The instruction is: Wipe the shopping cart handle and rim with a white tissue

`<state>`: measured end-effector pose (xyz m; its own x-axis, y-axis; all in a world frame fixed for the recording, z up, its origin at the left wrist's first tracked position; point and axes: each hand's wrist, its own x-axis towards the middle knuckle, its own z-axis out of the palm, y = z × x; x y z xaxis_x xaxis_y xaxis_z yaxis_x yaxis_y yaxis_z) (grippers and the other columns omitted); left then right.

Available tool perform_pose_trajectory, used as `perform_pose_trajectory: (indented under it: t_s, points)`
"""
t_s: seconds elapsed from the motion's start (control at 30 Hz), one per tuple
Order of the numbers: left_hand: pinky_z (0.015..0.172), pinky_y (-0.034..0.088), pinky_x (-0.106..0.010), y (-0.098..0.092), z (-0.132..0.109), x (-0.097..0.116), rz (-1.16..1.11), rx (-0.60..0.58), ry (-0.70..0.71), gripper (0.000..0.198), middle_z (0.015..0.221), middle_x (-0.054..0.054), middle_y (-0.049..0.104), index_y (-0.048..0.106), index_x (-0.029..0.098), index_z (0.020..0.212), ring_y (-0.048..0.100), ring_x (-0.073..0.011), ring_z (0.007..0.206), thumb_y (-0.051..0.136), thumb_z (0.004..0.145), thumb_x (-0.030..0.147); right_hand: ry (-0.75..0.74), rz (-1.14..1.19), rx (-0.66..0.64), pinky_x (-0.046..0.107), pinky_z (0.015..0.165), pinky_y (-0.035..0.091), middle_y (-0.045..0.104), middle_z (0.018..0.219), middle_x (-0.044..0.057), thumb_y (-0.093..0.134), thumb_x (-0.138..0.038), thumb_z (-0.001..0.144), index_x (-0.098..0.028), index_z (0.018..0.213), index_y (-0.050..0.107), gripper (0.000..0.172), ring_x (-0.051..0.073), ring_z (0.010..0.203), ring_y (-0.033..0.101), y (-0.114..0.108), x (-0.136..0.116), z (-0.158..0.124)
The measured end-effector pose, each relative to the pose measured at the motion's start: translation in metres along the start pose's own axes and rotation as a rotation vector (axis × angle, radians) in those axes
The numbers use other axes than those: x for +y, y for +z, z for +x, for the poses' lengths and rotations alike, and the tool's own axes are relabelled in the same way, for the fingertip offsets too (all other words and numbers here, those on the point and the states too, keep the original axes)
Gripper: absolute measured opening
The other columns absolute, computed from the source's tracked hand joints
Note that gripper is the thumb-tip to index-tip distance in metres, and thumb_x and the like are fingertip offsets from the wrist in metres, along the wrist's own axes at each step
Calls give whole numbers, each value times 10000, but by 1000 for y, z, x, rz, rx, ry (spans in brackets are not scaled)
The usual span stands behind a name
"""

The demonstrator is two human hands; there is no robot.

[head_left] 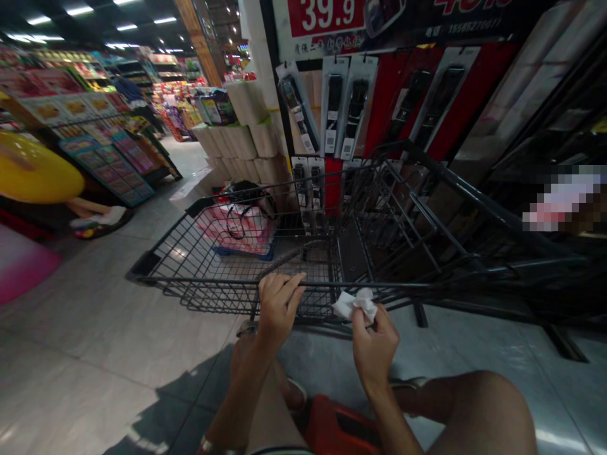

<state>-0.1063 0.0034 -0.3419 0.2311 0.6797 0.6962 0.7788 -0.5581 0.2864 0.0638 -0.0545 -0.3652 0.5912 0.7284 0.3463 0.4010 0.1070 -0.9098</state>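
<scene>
A dark wire shopping cart (199, 278) stands in front of me, its near top rail running across the view. My left hand (279, 306) is at that rail, fingers bent over it and closed. In my right hand (374, 341) is a crumpled white tissue (353, 304), pinched between thumb and fingers beside the same rail. The tissue sticks up at the cart's near side. Part of the left fingers is hidden behind the hand.
Packaged straps or belts (334, 104) hang on a display beyond the cart. Stacked paper rolls (241, 142) and a pink package (239, 227) are at the back. A red plastic object (339, 426) lies between my legs. A person with a yellow ring (40, 167) is left.
</scene>
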Motion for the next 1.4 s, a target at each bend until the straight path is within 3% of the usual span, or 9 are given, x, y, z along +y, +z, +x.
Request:
perform_pose_trajectory:
  t_s: [0.13,0.33,0.53,0.73,0.83,1.03,1.17,1.3,1.4]
  points:
    - [802,361,-342,0,0,1,10,-2,-10,211,830,-18,618,625,210,1072,524,-164,817,493,918,267,29,91,2,228,606,384,549,683,-12,554,-275,837,-159,775,644,160,121,628,501,8,-8,4]
    - [805,363,-343,0,0,3,14,0,-18,210,821,-20,615,633,200,1064,523,-166,820,504,911,264,-98,7,28,216,579,362,491,630,-33,538,-191,826,-162,672,585,164,99,572,464,25,-13,13]
    - [810,371,-352,2,0,3,34,1,-29,215,816,-20,616,634,211,1071,533,-171,816,522,904,286,-180,-47,-29,215,573,364,473,620,-41,530,-156,799,-173,671,561,132,98,560,451,15,-5,8]
    - [819,374,-362,1,0,4,20,-10,-45,214,814,-19,617,638,222,1064,537,-174,815,515,905,295,-8,52,-60,211,563,405,552,652,-19,543,-205,788,-172,749,592,70,109,583,503,10,-6,-17]
    - [821,371,-360,1,0,4,11,-4,-43,214,822,-22,620,638,214,1067,533,-176,821,526,898,282,135,181,32,221,603,458,629,772,22,610,-283,773,-159,924,567,200,126,663,581,18,-10,-20]
    - [819,371,-353,3,0,5,11,27,-28,198,823,-23,622,644,205,1045,535,-174,819,534,893,270,281,231,32,243,586,471,654,759,42,653,-401,760,-143,910,610,301,138,623,584,33,-14,-8]
    - [813,371,-352,2,1,5,14,28,-33,197,814,-24,617,649,209,1037,531,-177,822,540,889,280,243,209,6,268,666,482,666,780,56,622,-399,796,-136,917,667,293,157,688,602,37,-17,-8]
    - [816,373,-361,2,1,6,31,14,-35,200,819,-27,620,644,211,1037,536,-180,827,531,895,295,87,173,-15,255,701,464,624,808,52,572,-336,843,-145,865,654,209,153,762,590,40,-27,-9]
    - [814,375,-365,2,1,6,44,15,-28,207,817,-32,617,643,206,1035,542,-183,831,518,902,305,9,79,-19,225,630,419,555,701,6,575,-303,842,-156,751,623,180,122,653,532,41,-31,-5]
